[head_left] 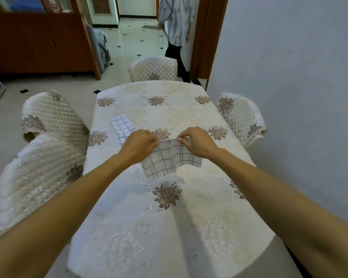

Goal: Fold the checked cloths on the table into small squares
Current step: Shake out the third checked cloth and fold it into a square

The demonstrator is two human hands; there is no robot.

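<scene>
A white cloth with dark grid lines [167, 159] hangs above the middle of the table. My left hand [138, 146] pinches its upper left edge and my right hand [199, 142] pinches its upper right edge, so the cloth drapes down towards me. A second checked cloth [122, 123], grey with white lines, lies folded flat on the table to the far left of my left hand. Just below it a white checked piece with dark lines [123, 137] peeks out, partly hidden by my left hand.
The table [169, 227] wears a cream floral tablecloth. Quilted chairs stand on the left [48, 117], at the far end [153, 68] and on the right [241, 117]. A wall runs close along the right side. A person [176, 27] stands in the far doorway.
</scene>
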